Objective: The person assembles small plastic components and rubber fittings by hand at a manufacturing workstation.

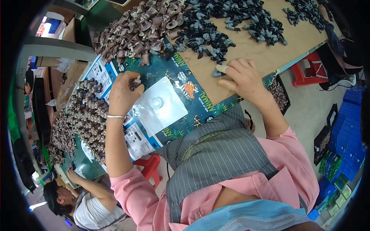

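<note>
My left hand, with a bangle on its wrist, pinches a small brown figure part between thumb and fingers. My right hand wears pale covers on the thumb and a finger. Those fingers close on a small grey-and-black figure part just above the brown cardboard. Between my hands a white sheet lies on the dark green printed board. A small round translucent dish rests on the sheet. Beyond my left hand is a heap of brown figure parts; grey-and-black parts lie heaped beside it.
Many brown figures stand in rows at left. Brown cardboard covers the table's right side. A co-worker works at lower left; another person's arm reaches in at far right. Red stools and blue boxes stand on the floor.
</note>
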`<state>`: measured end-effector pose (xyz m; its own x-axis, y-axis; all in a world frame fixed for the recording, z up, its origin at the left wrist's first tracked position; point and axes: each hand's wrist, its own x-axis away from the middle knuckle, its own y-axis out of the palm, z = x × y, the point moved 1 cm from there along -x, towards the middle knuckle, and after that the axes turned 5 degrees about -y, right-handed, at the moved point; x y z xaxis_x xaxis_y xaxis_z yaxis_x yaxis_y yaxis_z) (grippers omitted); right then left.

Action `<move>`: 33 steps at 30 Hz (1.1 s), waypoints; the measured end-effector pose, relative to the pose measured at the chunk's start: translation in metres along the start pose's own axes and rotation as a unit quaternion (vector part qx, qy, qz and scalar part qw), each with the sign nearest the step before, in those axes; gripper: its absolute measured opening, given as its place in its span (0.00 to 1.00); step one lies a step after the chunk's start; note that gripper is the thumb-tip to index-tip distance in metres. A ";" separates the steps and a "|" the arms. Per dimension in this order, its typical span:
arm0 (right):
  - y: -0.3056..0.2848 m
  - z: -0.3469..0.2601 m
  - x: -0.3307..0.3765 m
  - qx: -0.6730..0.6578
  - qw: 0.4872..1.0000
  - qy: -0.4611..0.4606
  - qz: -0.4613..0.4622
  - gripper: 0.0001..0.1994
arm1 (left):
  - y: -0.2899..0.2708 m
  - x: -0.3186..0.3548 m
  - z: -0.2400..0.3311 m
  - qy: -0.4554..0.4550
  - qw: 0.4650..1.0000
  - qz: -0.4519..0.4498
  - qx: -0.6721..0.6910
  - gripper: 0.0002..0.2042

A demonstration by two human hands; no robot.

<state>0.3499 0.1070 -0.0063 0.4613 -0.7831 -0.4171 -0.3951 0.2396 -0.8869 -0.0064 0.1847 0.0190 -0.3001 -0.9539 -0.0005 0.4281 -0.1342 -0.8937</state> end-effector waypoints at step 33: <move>0.036 -0.068 -0.072 -0.331 0.927 0.149 -0.089 0.11 | 0.069 0.152 0.018 -0.188 0.727 0.275 0.601 0.17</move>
<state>0.2487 0.1332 0.0051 0.3643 -0.9241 -0.1154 -0.7810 -0.2357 -0.5783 -0.0069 0.0258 -0.0350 0.3551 -0.9277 0.1149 0.8985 0.3727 0.2319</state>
